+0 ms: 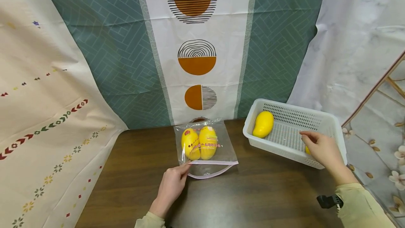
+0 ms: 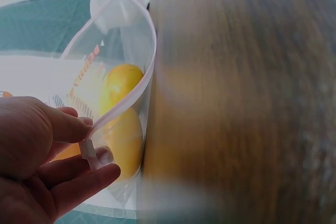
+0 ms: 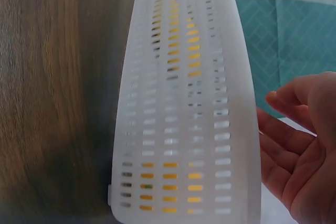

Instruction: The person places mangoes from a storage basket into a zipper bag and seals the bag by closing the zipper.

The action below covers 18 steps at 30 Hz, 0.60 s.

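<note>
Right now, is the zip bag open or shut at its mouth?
Open: in the head view, the zip bag has its two pink edges apart, with the left hand pinching one end.

Plastic bag, seemingly wooden table

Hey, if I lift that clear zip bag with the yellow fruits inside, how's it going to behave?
The bag will probably flop and crease, since its plastic looks thin and wrinkled. Its two yellow fruits look rounded, so they may shift or roll. The pink rim gapes in the left wrist view, so tipping could spill them.
</note>
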Each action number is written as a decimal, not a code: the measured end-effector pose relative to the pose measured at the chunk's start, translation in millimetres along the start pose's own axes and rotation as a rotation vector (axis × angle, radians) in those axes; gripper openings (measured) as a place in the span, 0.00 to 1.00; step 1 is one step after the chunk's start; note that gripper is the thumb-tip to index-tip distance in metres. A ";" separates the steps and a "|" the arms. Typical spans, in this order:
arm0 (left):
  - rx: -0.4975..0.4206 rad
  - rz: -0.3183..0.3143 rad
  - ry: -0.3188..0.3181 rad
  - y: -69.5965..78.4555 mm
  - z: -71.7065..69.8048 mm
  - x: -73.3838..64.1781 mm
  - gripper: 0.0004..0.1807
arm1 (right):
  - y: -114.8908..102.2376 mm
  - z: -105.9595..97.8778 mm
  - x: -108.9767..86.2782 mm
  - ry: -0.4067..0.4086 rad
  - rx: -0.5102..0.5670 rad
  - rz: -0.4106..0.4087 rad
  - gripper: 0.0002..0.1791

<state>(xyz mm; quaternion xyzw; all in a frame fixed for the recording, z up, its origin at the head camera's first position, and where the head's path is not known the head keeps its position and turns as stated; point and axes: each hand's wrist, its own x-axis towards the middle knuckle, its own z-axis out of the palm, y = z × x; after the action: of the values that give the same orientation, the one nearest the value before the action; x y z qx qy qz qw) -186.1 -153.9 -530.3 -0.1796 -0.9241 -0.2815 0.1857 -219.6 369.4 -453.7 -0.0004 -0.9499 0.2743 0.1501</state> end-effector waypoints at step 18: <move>0.017 0.012 0.016 -4.7 1.9 -1.5 0.17 | 26.4 -9.4 3.3 -0.015 -0.078 0.067 0.25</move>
<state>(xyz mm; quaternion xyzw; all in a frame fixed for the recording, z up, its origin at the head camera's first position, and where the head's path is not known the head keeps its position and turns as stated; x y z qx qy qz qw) -187.4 -156.9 -534.6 -0.1815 -0.9238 -0.2741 0.1964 -222.2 397.0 -459.0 -0.0358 -0.9603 0.2421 0.1337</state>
